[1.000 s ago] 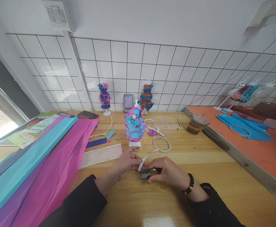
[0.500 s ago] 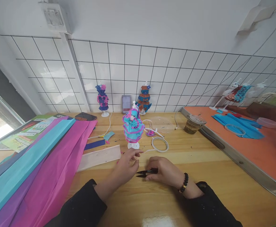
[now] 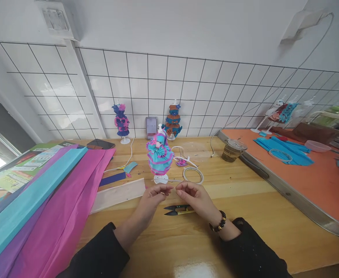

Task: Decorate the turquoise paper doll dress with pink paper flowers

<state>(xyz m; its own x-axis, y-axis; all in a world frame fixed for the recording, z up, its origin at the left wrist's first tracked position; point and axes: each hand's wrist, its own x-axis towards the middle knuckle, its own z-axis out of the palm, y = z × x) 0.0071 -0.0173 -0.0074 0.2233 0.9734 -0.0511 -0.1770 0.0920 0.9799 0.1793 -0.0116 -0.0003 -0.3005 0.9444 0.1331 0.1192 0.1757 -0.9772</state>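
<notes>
My left hand and my right hand meet low over the table, thumbs and fingers pinched towards each other. Whatever lies between the fingertips is too small to make out. Below them a pair of black thread snips rests on the wood, its handle end partly under my right hand. Just beyond my hands stands a small dress form in a ruffled turquoise and pink paper dress, on a white base. Right of it lies a roll of white tape with a thin strip trailing left.
Long pink, turquoise and purple paper sheets cover the left side, near a pale strip. Two dressed forms and a phone stand by the tiled wall. A cup sits beside the orange board.
My right hand has let go of the thread snips, which now lie on the table. It has moved up to my left hand, and the fingertips of both are now pinched close together.
</notes>
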